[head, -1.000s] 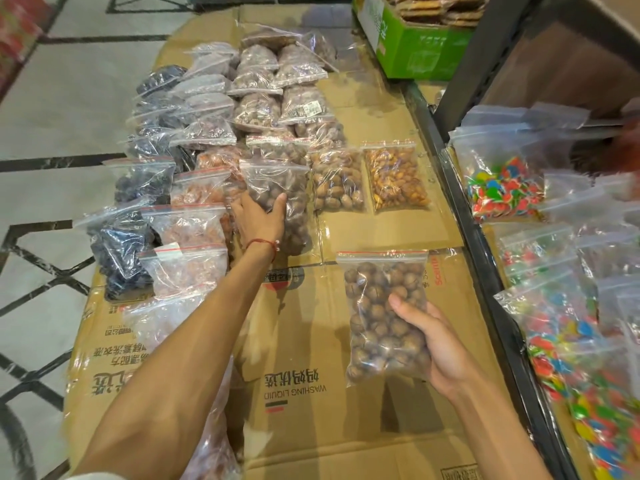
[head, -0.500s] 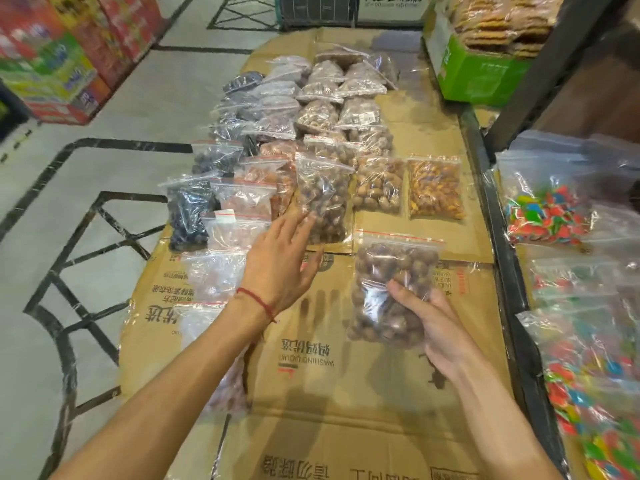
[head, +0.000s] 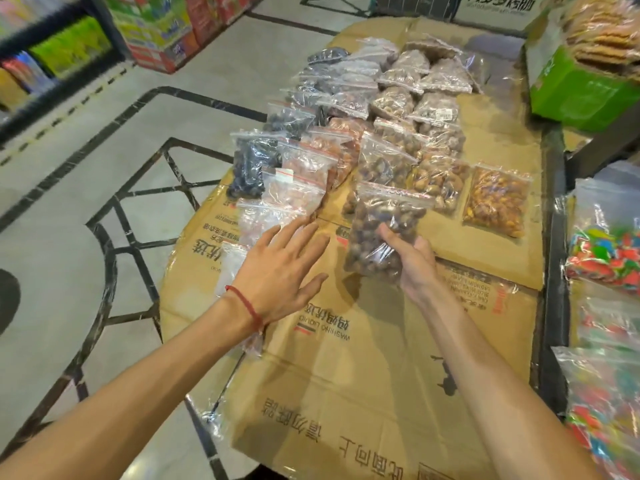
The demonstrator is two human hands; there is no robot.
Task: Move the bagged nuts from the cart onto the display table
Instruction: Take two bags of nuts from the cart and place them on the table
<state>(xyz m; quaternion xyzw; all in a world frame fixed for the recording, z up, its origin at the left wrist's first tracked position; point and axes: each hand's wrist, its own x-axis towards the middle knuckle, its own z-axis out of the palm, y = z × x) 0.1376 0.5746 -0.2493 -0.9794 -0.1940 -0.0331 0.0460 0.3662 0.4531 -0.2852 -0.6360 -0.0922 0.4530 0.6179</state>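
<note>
My right hand (head: 414, 263) grips a clear zip bag of round brown nuts (head: 379, 226) by its lower right side and holds it tilted just above the cardboard-covered display table (head: 363, 375). The bag overlaps the front of a row of similar nut bags (head: 384, 161). My left hand (head: 282, 271), with a red string at the wrist, hovers open with spread fingers to the left of the held bag, over the cardboard and beside pale bags (head: 273, 213). An orange-brown nut bag (head: 495, 199) lies to the right.
Dark dried-fruit bags (head: 254, 164) line the table's left edge. A green box of snacks (head: 581, 88) stands at the back right. Bags of colourful candy (head: 606, 251) fill the black-framed cart on the right. Stocked shelves (head: 62, 53) stand far left across the tiled floor.
My right hand has carried the nut bag forward and left, up to the row of nut bags. My left hand has drawn back from the bags and hangs open. The camera view has swung right.
</note>
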